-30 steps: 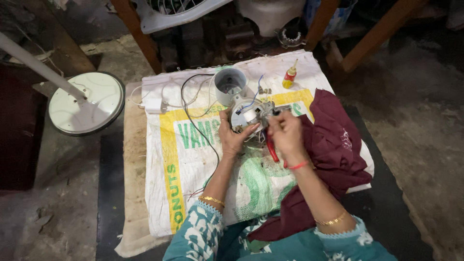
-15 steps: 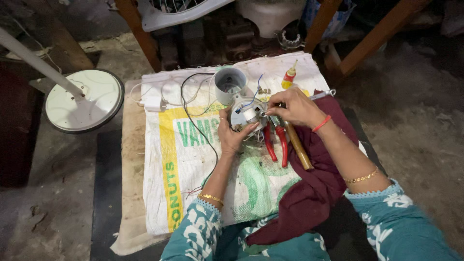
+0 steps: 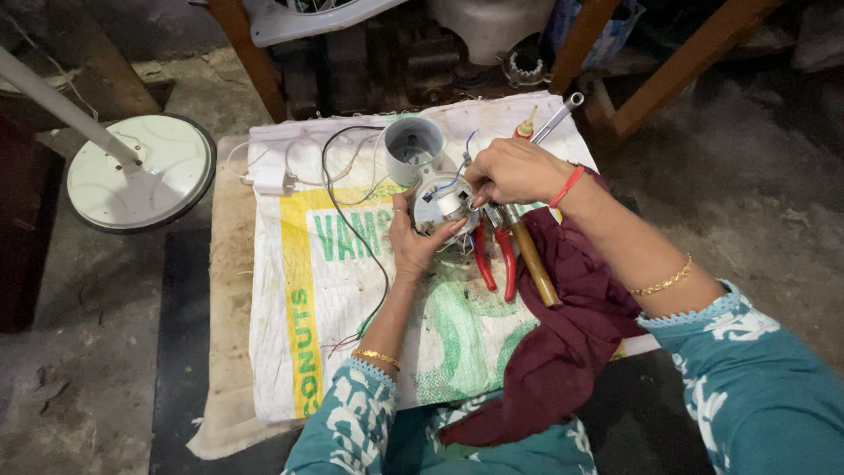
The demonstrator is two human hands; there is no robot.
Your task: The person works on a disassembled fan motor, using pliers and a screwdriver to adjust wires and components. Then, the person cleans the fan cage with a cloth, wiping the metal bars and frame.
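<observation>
A floor-level repair workshop: pliers [image 3: 494, 255], loose wires [image 3: 352, 220], fan base [image 3: 141, 171].

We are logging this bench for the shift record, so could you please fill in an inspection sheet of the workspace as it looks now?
Surface: white woven sack with green and yellow print, spread over a low board.
Job's things: round grey motor part, with a grey cylinder housing behind it.
Clutter: red-handled pliers, wooden-handled tool, maroon cloth, metal wrench, small red-capped bottle.
Grips: left hand cradles the motor part; right hand pinches at its top.
Cables: black wire loops across the sack; white adapter.
Surroundings: white round fan base, dusty concrete floor.
</observation>
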